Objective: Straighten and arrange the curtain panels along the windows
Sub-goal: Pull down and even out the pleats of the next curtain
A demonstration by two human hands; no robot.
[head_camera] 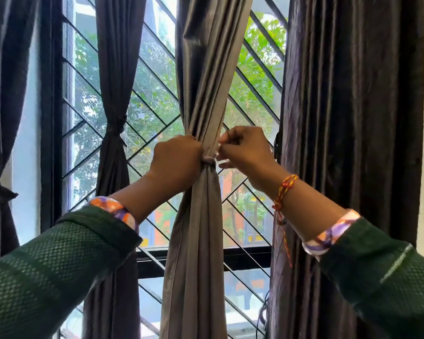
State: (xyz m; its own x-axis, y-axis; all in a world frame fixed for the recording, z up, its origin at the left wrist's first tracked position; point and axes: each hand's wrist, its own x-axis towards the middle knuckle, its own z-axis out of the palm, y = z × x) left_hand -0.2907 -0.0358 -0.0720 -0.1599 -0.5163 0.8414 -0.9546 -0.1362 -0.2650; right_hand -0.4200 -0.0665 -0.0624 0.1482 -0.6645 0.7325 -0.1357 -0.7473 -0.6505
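Curtain panel (206, 81), the grey middle one, hangs dead ahead of us, long axis vertical, cinched to a narrow waist at hand height by a pale tie (209, 159). Our left hand (178, 159) is clenched round the gathered folds on the left of that waist; our right hand (242, 149) pinches what looks like the tie's loose end, just beside the bundle on its right. Both hands sit level with the knot and about equally near, so we judge the coming move to be a short sideways pull or tuck at the waist, not a reach. Left of us a darker tied panel (115, 133) hangs well apart, with window grille (157, 94) showing between. On the right an untied dark panel (348, 118) hangs loose and near our right wrist, so room there is tighter. Another tied panel (0, 118) sits at far left. Below the knot the grey cloth falls free.
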